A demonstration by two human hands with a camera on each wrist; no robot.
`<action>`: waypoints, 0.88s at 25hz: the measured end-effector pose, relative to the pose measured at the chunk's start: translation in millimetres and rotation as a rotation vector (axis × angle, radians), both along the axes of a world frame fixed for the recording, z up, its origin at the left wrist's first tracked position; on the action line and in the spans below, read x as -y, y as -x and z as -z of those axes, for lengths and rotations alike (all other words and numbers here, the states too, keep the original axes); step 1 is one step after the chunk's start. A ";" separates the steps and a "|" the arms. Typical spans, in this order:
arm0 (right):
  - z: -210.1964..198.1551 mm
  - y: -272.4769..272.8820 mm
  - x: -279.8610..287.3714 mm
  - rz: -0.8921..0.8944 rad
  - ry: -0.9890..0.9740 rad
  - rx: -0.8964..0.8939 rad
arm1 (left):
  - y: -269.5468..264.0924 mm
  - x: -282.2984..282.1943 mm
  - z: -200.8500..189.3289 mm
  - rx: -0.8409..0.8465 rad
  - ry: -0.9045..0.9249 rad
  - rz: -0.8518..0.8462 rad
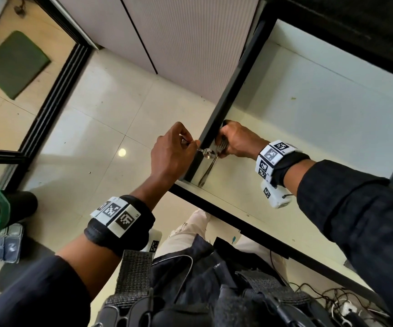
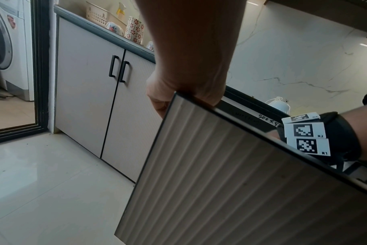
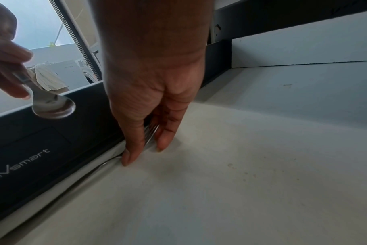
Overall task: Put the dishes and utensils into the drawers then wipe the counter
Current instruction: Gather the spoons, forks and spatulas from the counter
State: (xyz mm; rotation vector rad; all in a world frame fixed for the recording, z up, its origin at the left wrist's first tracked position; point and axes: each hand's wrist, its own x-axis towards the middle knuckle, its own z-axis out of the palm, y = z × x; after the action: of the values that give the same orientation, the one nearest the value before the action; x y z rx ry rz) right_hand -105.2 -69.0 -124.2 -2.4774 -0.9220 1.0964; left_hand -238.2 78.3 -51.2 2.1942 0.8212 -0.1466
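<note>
A wide drawer [image 1: 308,128] is standing pulled open on the right of the scene, its pale floor almost bare. Beyond it on the left, in the left wrist view, the desk [image 2: 107,35] is still carrying a flowered cup [image 2: 134,29], a bowl [image 2: 113,28] and a basket [image 2: 96,15], so most dishes appear still to be put away and the wiping looks not yet begun.

The right hand [image 1: 236,140] is reaching down inside the drawer at its left wall, its fingers [image 3: 132,149] lying nearly straight and pressing a fork [image 1: 214,159] flat against the drawer floor. The left hand [image 1: 170,152] is hovering just over the drawer's left wall, fingers curled and pinching the handle of a spoon [image 1: 207,152], whose bowl is hanging above the fork.
</note>
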 end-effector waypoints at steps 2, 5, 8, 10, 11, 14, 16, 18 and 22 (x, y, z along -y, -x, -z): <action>-0.2 -0.8 -1.0 0.003 0.004 0.000 | -0.1 0.2 0.2 0.001 0.008 -0.006; -4.2 -0.1 -1.7 -0.039 0.038 0.037 | -0.3 0.5 1.8 0.000 0.024 -0.004; -9.3 2.7 -2.9 -0.141 0.090 0.115 | -0.1 -0.4 2.4 0.007 0.027 -0.006; -15.5 1.8 -0.8 -0.211 0.138 0.155 | -1.6 -1.9 1.9 0.011 0.049 -0.005; -19.9 0.2 3.1 -0.222 0.162 0.157 | -3.6 -2.8 1.0 0.008 0.071 0.009; -29.5 -6.5 18.2 -0.132 0.084 0.102 | -13.0 -8.0 -2.8 0.039 0.182 0.008; -41.7 -9.1 27.4 0.185 -0.135 -0.137 | -22.5 -4.6 -9.1 0.117 0.261 -0.036; -57.5 -7.4 33.4 0.458 -0.295 -0.515 | -29.5 4.0 -14.4 0.197 0.348 -0.093; -69.2 0.1 47.2 0.565 -0.480 -0.619 | -35.6 19.1 -13.2 0.105 0.346 0.107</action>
State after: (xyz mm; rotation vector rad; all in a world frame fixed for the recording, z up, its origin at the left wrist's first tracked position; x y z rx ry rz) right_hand -105.3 -116.2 -54.9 -1.6808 -0.2295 1.1500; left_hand -202.5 59.2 -38.0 1.9005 0.5728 -0.2082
